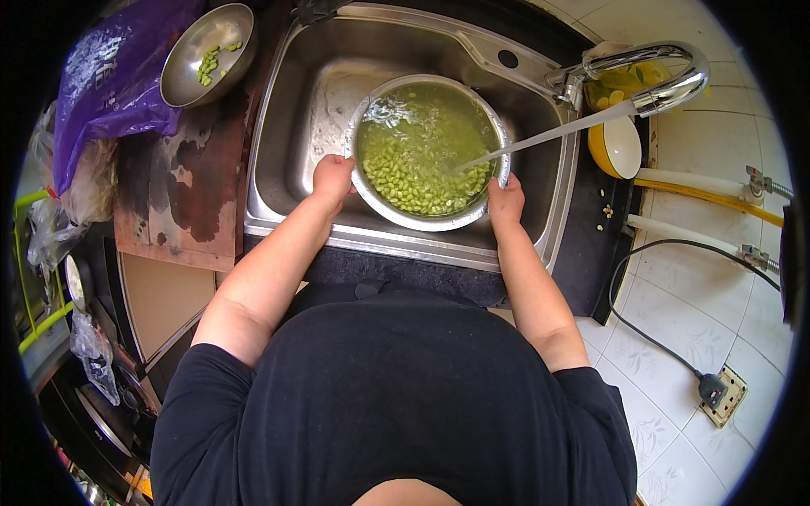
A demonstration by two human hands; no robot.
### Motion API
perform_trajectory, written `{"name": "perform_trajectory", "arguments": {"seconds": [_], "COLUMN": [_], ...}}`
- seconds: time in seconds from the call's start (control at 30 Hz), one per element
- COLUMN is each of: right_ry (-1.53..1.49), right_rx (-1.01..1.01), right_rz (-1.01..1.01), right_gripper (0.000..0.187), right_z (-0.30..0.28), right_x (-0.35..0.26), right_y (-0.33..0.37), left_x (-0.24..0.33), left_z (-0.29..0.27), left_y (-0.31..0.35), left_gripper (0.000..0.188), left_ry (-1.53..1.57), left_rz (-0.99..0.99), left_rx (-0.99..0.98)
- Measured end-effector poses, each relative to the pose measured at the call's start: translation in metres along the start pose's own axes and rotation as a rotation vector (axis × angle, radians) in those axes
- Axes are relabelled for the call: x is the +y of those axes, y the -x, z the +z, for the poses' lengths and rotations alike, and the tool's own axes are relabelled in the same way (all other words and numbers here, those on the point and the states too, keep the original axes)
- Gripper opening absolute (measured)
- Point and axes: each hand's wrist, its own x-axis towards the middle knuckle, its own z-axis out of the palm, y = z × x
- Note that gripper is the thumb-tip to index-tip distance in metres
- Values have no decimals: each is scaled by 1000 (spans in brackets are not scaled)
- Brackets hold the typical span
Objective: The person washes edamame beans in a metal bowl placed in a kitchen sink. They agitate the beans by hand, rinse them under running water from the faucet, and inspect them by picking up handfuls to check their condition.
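Observation:
A round metal basin [369,196] sits in the sink, filled with greenish water. Many shelled green beans [405,181] lie in it, heaped toward the near side. My left hand [335,179] grips the basin's left rim, and my right hand [506,201] grips its right rim; the fingers of both are partly hidden behind the edge. From the chrome faucet [675,93] at the right, a stream of water [557,131] runs into the beans.
The steel sink [308,101] surrounds the basin. At the left stand a metal bowl [181,72] with a few beans and a purple plastic bag [118,93] beside a stained wooden board [177,198]. A yellow bowl [620,148] and several loose beans [606,211] lie right of the sink.

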Motion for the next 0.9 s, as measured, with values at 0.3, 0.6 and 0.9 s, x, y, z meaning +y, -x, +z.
{"name": "perform_trajectory", "arguments": {"seconds": [0.3, 0.6, 0.9], "right_ry": [-12, -29, -2], "right_rx": [-8, 4, 7], "right_rz": [-27, -43, -33], "right_gripper": [28, 27, 26], "right_z": [-1, 1, 1], "right_x": [-1, 5, 5], "right_y": [1, -1, -2], "left_x": [-3, 1, 5], "left_z": [0, -1, 0], "left_y": [-2, 1, 6], "left_gripper": [16, 17, 17], "left_ry": [0, -2, -10], "left_rz": [0, -5, -4], "left_rx": [5, -1, 1]}}
